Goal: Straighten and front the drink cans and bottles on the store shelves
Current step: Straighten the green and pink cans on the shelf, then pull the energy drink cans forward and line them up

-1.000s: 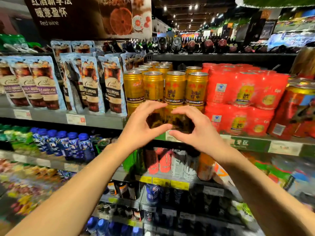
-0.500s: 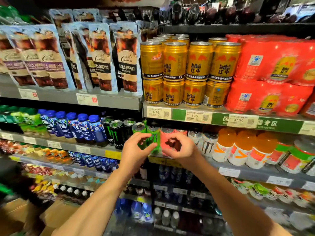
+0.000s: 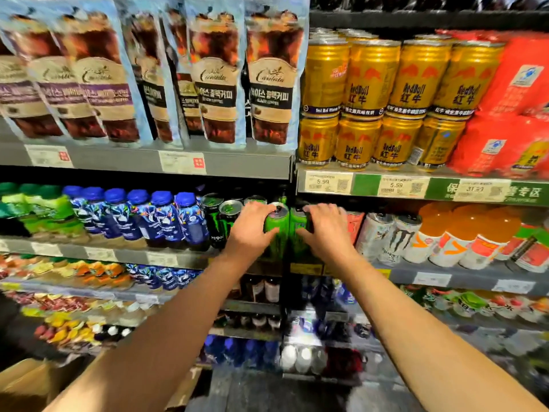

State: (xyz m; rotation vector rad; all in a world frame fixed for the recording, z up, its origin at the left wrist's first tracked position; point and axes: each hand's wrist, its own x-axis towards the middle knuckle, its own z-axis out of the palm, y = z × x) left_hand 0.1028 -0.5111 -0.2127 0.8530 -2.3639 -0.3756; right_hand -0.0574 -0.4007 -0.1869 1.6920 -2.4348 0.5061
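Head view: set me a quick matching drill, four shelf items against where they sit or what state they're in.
Items:
1. gold cans
2. blue-capped bottles
3. left green can
4. orange-capped bottles

Places or states:
A. gripped by the left hand
B. stacked two high, upper shelf
C. right end of the middle shelf
D. left of the black cans

Pairs: 1-B, 2-D, 3-A, 4-C
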